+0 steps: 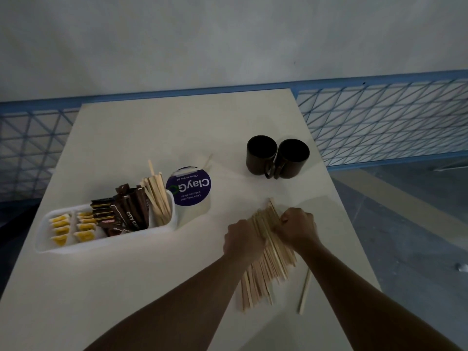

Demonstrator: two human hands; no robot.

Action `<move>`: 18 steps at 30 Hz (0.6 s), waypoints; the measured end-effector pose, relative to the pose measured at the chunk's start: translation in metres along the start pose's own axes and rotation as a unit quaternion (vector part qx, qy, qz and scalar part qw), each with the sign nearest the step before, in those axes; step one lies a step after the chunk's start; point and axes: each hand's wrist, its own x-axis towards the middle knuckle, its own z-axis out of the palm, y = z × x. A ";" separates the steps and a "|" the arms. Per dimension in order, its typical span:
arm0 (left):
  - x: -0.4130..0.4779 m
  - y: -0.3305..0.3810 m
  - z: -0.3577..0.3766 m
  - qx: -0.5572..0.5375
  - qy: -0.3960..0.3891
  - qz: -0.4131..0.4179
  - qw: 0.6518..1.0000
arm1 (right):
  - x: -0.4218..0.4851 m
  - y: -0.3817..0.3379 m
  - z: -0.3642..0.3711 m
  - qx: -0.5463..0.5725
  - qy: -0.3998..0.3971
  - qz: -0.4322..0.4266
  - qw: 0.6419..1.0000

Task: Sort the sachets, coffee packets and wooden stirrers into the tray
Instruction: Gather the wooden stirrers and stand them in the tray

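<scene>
Squeezing the loose stirrer pile point(260, 277) from both sides: left hand point(242, 239) and right hand point(296, 227), fingers curled onto it, right of the tray point(106, 245). Honestly, uneven grip could let near ends fan out and spill on lifting.

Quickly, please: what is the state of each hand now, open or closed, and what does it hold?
Left hand: closed, gripping the bundle of wooden stirrers.
Right hand: closed, gripping the same bundle from the other side.
</scene>
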 end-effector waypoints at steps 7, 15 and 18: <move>-0.005 0.007 0.005 0.013 0.044 0.018 0.999 | 0.007 0.003 0.004 0.015 -0.017 -0.034 0.999; -0.005 0.010 -0.002 0.018 0.033 0.026 0.999 | 0.011 0.006 0.000 0.020 -0.036 -0.044 0.998; -0.006 0.013 -0.007 0.011 0.018 0.016 1.000 | 0.011 0.006 0.000 0.023 -0.049 -0.044 0.998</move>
